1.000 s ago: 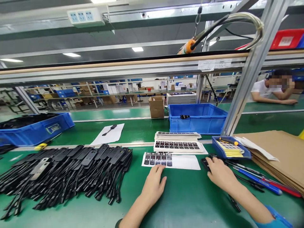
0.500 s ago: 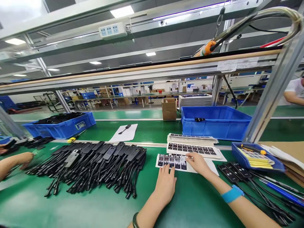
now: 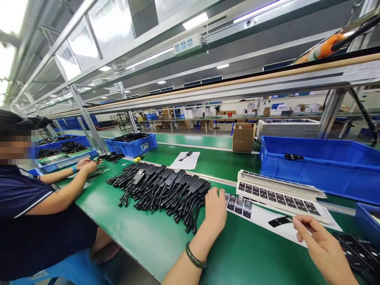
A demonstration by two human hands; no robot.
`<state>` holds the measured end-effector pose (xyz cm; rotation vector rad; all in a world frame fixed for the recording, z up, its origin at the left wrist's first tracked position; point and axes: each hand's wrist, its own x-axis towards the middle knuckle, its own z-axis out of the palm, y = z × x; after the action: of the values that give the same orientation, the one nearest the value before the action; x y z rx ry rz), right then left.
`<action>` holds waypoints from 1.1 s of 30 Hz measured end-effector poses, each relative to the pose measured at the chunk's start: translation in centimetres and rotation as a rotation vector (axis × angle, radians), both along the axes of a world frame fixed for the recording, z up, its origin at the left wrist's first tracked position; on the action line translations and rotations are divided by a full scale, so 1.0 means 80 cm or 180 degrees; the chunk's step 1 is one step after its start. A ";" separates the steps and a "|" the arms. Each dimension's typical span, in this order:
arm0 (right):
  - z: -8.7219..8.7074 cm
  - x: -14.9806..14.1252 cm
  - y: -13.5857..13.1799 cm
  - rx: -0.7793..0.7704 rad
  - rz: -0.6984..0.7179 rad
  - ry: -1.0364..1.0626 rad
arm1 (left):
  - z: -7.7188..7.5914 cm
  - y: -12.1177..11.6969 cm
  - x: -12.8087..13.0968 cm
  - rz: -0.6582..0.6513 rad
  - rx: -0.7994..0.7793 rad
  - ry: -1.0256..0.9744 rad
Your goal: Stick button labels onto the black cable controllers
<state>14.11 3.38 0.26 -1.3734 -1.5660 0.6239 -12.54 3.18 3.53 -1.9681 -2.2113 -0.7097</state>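
Observation:
My right hand [image 3: 322, 241] pinches the end of a black sticker label [image 3: 280, 221] between thumb and fingers. The label is slightly curved and held above the white backing of a sticker sheet [image 3: 258, 213]. Several black labels remain at that sheet's left end. My left hand [image 3: 215, 209] is at the right end of a pile of black cabled devices [image 3: 172, 184], beside the sheet's left edge. Its fingers are bent and slightly apart, with the tips partly hidden; no held thing shows in them.
A stack of label sheets [image 3: 279, 194] lies behind. A blue bin [image 3: 320, 170] is at right, with black devices [image 3: 356, 253] near my right hand. One device lies on white paper [image 3: 191, 160]. At left, a co-worker [image 3: 38, 198] handles parts near blue bins [image 3: 133, 146].
The view has turned left, bringing the co-worker into sight. My right hand has lifted a label off the sheet. My left hand has moved from the sheet to the device pile.

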 end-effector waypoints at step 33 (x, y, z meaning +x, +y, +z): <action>0.020 -0.015 -0.037 -0.0294 0.0722 0.1201 | -0.016 -0.061 0.103 -0.1727 -0.2562 -0.5495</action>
<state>12.89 0.45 1.86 -1.0730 -1.4055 1.0407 -4.32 -1.71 2.25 -2.8553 -2.8349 -2.8220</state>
